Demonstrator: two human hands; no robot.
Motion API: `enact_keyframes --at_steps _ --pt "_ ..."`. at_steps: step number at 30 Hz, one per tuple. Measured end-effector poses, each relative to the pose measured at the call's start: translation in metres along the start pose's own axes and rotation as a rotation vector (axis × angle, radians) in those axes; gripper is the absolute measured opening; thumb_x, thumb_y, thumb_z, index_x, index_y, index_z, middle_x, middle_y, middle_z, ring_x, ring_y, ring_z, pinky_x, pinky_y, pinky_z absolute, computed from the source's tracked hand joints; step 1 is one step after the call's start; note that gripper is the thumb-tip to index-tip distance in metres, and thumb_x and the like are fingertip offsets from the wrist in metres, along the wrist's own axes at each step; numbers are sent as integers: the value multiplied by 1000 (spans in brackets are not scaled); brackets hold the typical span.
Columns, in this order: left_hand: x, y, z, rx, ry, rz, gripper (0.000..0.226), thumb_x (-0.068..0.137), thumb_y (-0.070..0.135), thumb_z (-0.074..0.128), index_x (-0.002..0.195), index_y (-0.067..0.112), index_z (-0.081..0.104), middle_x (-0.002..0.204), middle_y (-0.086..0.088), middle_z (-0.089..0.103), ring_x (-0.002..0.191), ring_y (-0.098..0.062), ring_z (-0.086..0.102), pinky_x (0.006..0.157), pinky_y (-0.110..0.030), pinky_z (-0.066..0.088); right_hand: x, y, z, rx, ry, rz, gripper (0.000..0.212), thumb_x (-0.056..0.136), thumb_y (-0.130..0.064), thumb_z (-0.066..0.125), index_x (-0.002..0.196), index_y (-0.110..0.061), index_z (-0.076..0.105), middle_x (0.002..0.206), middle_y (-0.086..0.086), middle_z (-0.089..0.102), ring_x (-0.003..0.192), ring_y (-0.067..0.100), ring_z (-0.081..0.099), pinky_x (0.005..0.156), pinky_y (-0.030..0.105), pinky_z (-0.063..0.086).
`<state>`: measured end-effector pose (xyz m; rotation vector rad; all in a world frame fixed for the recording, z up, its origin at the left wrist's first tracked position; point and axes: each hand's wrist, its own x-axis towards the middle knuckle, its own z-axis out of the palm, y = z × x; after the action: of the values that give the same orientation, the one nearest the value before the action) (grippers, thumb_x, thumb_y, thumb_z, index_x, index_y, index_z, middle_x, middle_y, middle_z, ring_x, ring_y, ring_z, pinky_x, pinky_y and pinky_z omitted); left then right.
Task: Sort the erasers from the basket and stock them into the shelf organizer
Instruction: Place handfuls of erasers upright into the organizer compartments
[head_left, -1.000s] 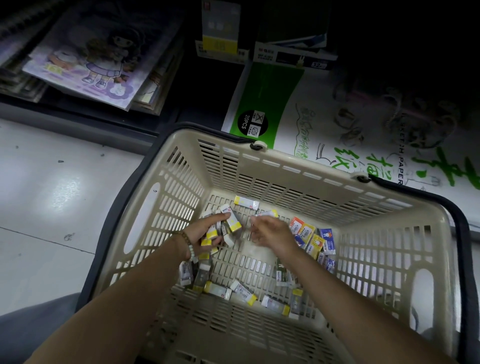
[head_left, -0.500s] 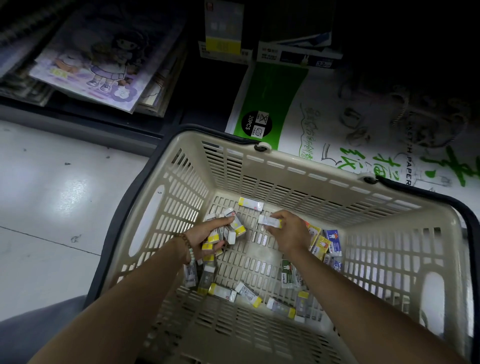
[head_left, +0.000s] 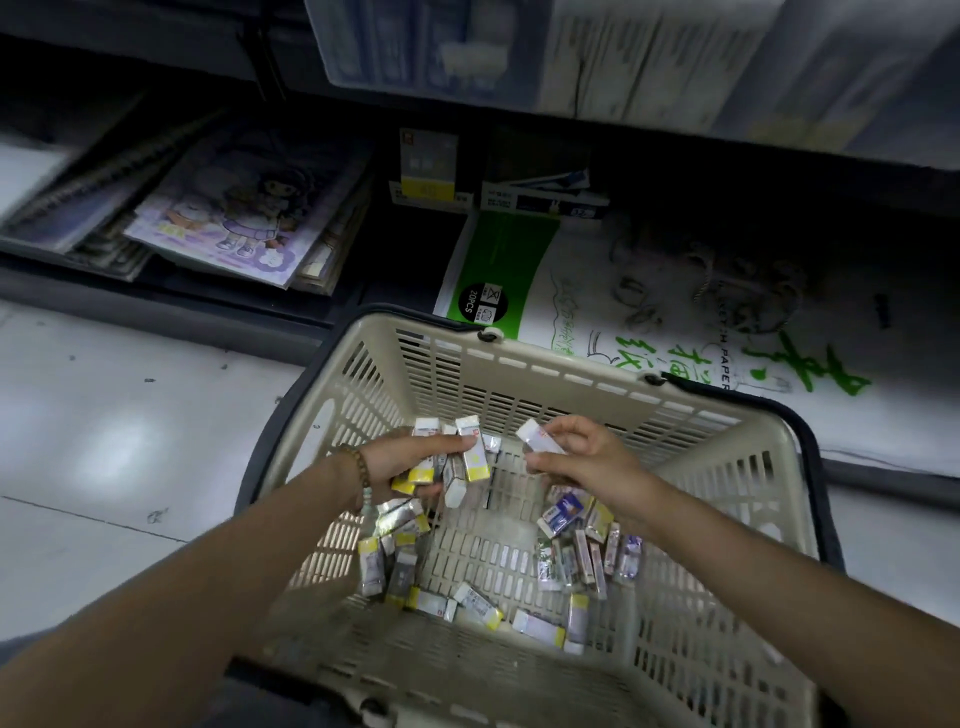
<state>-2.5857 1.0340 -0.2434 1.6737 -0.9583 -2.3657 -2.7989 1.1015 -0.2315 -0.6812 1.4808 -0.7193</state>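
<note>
A beige plastic basket (head_left: 727, 467) stands on the floor below me. Several small wrapped erasers (head_left: 478, 605) lie scattered over its bottom, yellow-ended ones at the left and front, blue and mixed ones (head_left: 563, 512) at the right. My left hand (head_left: 410, 460) grips a bunch of yellow-ended erasers (head_left: 475, 452) above the basket's left half. My right hand (head_left: 587, 457) pinches a single white eraser (head_left: 537, 436) just to the right of that bunch. Both hands hover inside the basket, a little apart.
A low dark shelf runs along the back, holding a purple cartoon sketchbook (head_left: 234, 223), spiral notebooks (head_left: 78, 202) and a green-and-white sketch paper pack (head_left: 649, 322). Clear plastic bins (head_left: 519, 52) sit on the shelf above. Pale tiled floor (head_left: 104, 441) lies to the left.
My right hand picked one white eraser from the basket's back and lifted it toward the left hand. My left hand rose with its bunch. The camera tilted up, showing the upper shelf.
</note>
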Motion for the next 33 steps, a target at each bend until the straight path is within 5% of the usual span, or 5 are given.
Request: enact_keyframes --at_steps 5,8,13,23,33 --pt "-68 58 29 124 -75 133 42 63 33 76 99 13 70 75 5 64 42 -5 53 48 -16 47 -63 -77 -24 28 -38 -39 30 80 -12 70 109 -15 62 93 3 72 72 8 69 68 19 57" --pt "-104 86 50 154 -106 257 32 72 29 74 93 6 68 52 1 61 38 -9 49 46 -18 46 -101 -114 -35 71 -17 -118 17 85 -23 63 95 -13 70 90 6 73 77 10 68 74 23 54" --pt "-139 107 84 139 -72 427 26 74 29 76 82 5 68 58 -10 63 40 -16 51 40 -20 39 -153 -152 -37 115 49 -223 36 64 -36 71 92 -15 76 86 3 71 72 12 59 76 25 43" --pt "-160 132 119 6 -49 474 35 51 34 83 75 11 74 69 -8 71 52 -13 64 41 -18 48 -168 -176 -34 157 73 -270 26 83 -22 65 104 -7 70 108 19 69 92 24 60 95 39 42" --pt "-166 142 135 34 -98 471 44 57 37 78 88 8 68 61 -2 66 47 -8 58 41 -17 48 -161 -184 -38 217 62 -306 33 81 -21 66 108 -2 65 96 16 70 84 21 66 81 32 55"
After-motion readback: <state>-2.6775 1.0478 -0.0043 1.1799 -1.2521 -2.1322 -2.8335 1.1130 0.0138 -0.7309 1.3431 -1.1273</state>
